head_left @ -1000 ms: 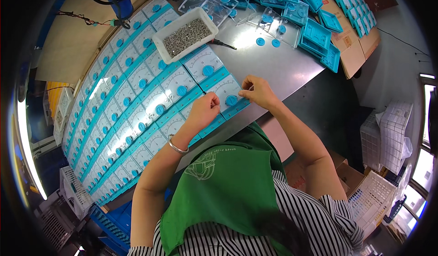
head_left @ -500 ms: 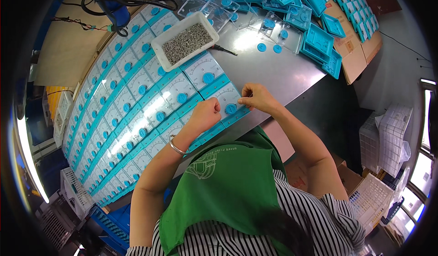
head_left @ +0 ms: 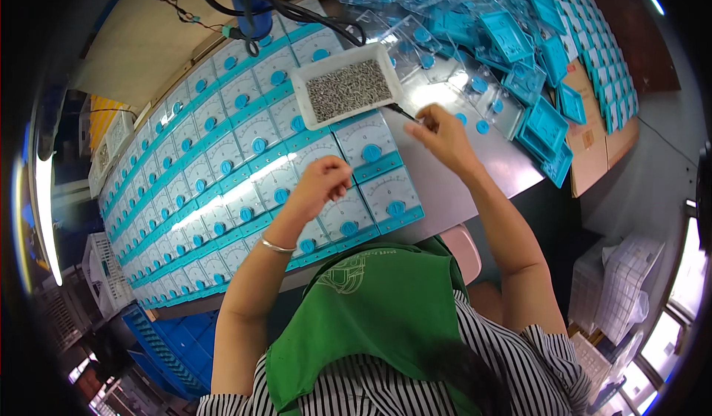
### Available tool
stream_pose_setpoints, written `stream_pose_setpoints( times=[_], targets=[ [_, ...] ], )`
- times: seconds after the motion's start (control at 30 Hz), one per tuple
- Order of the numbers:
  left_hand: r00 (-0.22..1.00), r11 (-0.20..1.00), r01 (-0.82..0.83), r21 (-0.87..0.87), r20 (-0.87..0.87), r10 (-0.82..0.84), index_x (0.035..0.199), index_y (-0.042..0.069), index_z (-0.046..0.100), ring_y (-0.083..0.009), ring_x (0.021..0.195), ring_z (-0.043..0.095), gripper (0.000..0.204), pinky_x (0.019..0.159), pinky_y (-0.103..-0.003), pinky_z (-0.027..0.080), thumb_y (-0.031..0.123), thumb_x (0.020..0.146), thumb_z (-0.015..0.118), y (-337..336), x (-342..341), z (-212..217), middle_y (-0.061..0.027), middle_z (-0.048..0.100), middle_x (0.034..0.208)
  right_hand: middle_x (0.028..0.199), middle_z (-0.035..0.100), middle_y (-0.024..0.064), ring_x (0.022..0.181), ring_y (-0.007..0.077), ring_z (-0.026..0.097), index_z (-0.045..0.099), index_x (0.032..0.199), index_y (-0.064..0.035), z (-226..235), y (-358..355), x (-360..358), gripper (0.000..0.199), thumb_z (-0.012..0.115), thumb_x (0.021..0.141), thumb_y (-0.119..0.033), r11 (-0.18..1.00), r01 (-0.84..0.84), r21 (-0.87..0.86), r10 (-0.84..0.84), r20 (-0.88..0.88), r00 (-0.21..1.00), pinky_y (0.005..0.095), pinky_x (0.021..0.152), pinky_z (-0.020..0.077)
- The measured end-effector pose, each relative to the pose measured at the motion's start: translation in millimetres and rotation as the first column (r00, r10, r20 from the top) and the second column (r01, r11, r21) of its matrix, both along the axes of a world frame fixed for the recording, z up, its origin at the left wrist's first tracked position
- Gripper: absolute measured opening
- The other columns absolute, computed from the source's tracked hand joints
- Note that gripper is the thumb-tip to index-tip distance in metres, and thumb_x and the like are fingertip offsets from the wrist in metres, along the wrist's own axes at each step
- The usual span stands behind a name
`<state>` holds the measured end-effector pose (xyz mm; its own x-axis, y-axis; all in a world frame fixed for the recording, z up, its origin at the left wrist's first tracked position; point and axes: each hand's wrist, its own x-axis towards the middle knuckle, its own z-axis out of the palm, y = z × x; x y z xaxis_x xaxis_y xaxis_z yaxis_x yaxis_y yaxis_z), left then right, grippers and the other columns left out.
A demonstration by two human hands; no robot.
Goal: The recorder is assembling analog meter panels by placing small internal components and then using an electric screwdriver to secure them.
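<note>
My left hand (head_left: 325,186) hovers over the rows of meter panels with its fingers curled. Whatever it holds, if anything, is hidden. My right hand (head_left: 446,140) is over the metal table, thumb and fingers apart, beside the tip of a thin dark tool (head_left: 401,110). I cannot tell whether the fingertips touch that tool. The tool's other end disappears under a white tray (head_left: 302,98) full of small metal screws (head_left: 348,90), which rests on the panels. Nearest my hands are meter panels with white dial faces, blue knobs and blue lower strips, such as the corner meter panel (head_left: 387,192).
Blue plastic housings (head_left: 545,127) and clear covers (head_left: 415,34) lie heaped at the back right. Two loose blue knobs (head_left: 483,127) sit on the metal table (head_left: 437,193). More finished-looking panels (head_left: 612,82) stand on cardboard (head_left: 586,134). A blue device with black cables (head_left: 256,8) hangs at the back left.
My right hand has left the corner panel and moved away from me toward the dark tool by the tray. My left hand has shifted left, off that panel's side. The whole view has turned.
</note>
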<state>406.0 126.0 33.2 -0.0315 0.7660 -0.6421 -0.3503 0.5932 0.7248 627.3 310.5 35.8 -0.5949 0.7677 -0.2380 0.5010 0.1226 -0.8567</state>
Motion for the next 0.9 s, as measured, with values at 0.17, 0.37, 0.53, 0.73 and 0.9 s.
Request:
stream_pose_setpoints(
  times=[0.17,0.37,0.53,0.73,0.9],
  targets=[
    [0.919,0.929,-0.369,0.042,0.170,0.357,0.103,-0.001,0.060,-0.0208,0.087,0.069,0.012,0.072,-0.029,0.058,0.004,0.093,0.057,-6,-39,9,-0.0141,0.068,0.097,0.063,0.061,0.0091,0.050,0.0137,0.056,0.065,0.085,0.0050,-1,55,-64,0.033,0.066,0.086,-0.028,0.990,-0.059,-0.131,0.067,0.063,0.996,0.0279,0.044,0.0435],
    [0.845,0.853,-0.521,0.000,0.137,0.516,0.108,-0.003,0.059,-0.0207,0.085,0.069,0.017,0.073,-0.029,0.060,0.007,0.095,0.055,-18,-80,5,-0.0138,0.067,0.094,0.059,0.059,0.0067,0.048,0.0106,0.057,0.056,0.069,0.0017,0,52,-66,0.026,0.062,0.089,-0.015,0.982,-0.134,-0.135,0.130,-0.044,0.991,0.0240,0.041,0.0414],
    [0.777,0.776,-0.628,0.062,0.110,0.620,0.101,0.001,0.059,-0.0180,0.078,0.068,0.010,0.069,-0.027,0.059,0.008,0.096,0.055,-32,-101,0,-0.0112,0.067,0.089,0.060,0.058,0.0050,0.052,0.0086,0.058,0.056,0.072,0.0019,7,6,-36,0.022,0.060,0.090,-0.009,0.962,-0.244,-0.121,0.235,-0.086,0.968,0.0228,0.043,0.0434],
    [0.765,0.761,-0.644,0.073,0.043,0.643,0.091,0.003,0.060,-0.0166,0.078,0.067,0.010,0.070,-0.027,0.057,0.013,0.095,0.059,-26,-106,-6,-0.0101,0.067,0.088,0.062,0.059,0.0047,0.054,0.0076,0.057,0.055,0.074,0.0021,-4,-64,-20,0.022,0.062,0.090,-0.011,0.949,-0.182,-0.256,0.182,-0.026,0.983,0.0232,0.045,0.0439],
    [0.779,0.776,-0.626,0.073,0.033,0.626,0.092,0.002,0.061,-0.0169,0.080,0.067,0.009,0.072,-0.029,0.057,0.011,0.093,0.061,-27,-106,-5,-0.0107,0.067,0.089,0.064,0.061,0.0117,0.053,0.0216,0.060,0.058,0.080,-0.0007,18,-58,-27,0.021,0.068,0.086,-0.018,0.914,-0.382,0.134,0.343,0.247,0.906,0.0333,0.049,0.0455]
  ],
)
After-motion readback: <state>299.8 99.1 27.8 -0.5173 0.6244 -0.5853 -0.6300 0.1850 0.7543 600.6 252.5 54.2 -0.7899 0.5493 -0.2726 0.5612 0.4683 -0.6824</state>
